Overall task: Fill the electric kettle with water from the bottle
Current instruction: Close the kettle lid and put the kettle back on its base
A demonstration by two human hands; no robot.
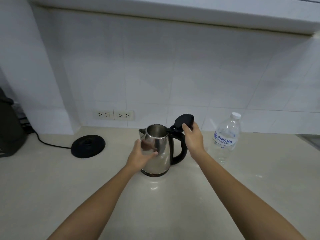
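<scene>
- The kettle point(160, 149), steel with a black handle on its right side, stands upright on the pale countertop point(86, 187), near the middle of the scene, off its base.
- Its lid point(183, 120) is black, swung up and back on the hinge above the handle, so the mouth is open and the bare metal inside shows.
- The left hand point(141, 156) is cupped against the kettle's left side, below the spout; the thumb lies across the front of the steel wall and the fingers curve round the body, only partly closed.
- The right hand point(192, 135) is raised just above the handle, thumb and fingers pinched on the near edge of the lifted lid.
- The water bottle point(226, 139) stands upright to the right of the kettle, apart from it, clear plastic with a white cap still on and a blue-lettered label.
- The kettle's round black base point(88, 146) sits to the left of the kettle, apart from it, with a black cord point(46, 143) running off left.
- Two white wall sockets point(114, 115) are set in the tiled wall, far behind the base.
- A dark appliance point(10, 132) is at the far left edge.
</scene>
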